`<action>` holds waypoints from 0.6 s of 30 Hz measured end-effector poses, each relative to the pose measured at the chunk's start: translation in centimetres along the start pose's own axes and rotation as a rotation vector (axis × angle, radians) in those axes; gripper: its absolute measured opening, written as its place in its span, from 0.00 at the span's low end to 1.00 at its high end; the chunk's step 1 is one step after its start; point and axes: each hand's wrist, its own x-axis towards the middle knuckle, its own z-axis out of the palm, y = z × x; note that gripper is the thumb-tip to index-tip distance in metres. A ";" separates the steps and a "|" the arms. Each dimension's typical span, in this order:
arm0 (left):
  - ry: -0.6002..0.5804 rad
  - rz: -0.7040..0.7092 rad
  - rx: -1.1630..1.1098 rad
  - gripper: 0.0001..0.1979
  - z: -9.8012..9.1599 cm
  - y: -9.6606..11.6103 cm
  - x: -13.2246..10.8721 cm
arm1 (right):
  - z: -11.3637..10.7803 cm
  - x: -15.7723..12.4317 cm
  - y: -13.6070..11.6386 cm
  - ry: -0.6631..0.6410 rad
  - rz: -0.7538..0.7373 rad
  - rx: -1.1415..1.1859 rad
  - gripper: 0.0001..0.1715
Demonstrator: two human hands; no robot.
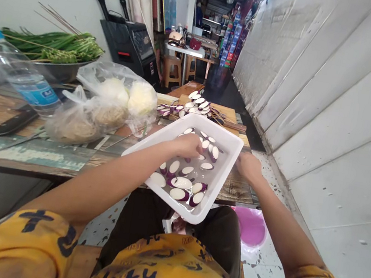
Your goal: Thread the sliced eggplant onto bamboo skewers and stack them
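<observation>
A white plastic tub (pixel 211 209) lies aslant over the table's front edge. Slices of purple-skinned eggplant (pixel 179 194) float in the water inside it. My left hand (pixel 189 145) reaches over the tub's left side, its fingers curled down among the slices at the far end; what they hold, if anything, is hidden. Just outside the tub's right rim, my right hand (pixel 249 167) is closed, its fingertips turned away from view, and I cannot make out anything in it. Behind the tub, skewered eggplant slices (pixel 196 104) are piled on a wooden board (pixel 228 114).
Bagged vegetables (pixel 114 98), a water bottle (pixel 37 90), a black-handled knife (pixel 15 121) and a bowl of greens (pixel 65 69) stand at the left. A white wall (pixel 355 101) runs along the right. A pink basin (pixel 251 227) sits on the floor.
</observation>
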 end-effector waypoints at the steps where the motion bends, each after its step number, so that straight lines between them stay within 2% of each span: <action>1: 0.006 -0.009 0.008 0.10 -0.1 0.2 -0.2 | 0.0 0.2 0.0 -0.007 0.001 0.003 0.18; 6: 0.034 -0.053 0.083 0.12 -0.6 0.6 -0.8 | 0.0 1.0 0.5 -0.040 0.025 0.027 0.17; 12: 0.071 0.002 0.183 0.12 -0.4 0.6 -0.6 | 0.0 1.0 1.3 -0.034 0.051 0.049 0.19; 15: 0.084 0.021 0.230 0.12 -0.2 0.6 -0.7 | -0.2 1.2 1.7 0.015 0.106 0.121 0.19; 18: 0.066 0.005 0.247 0.12 -0.2 0.7 -0.8 | -0.2 1.4 1.9 0.112 0.157 0.272 0.12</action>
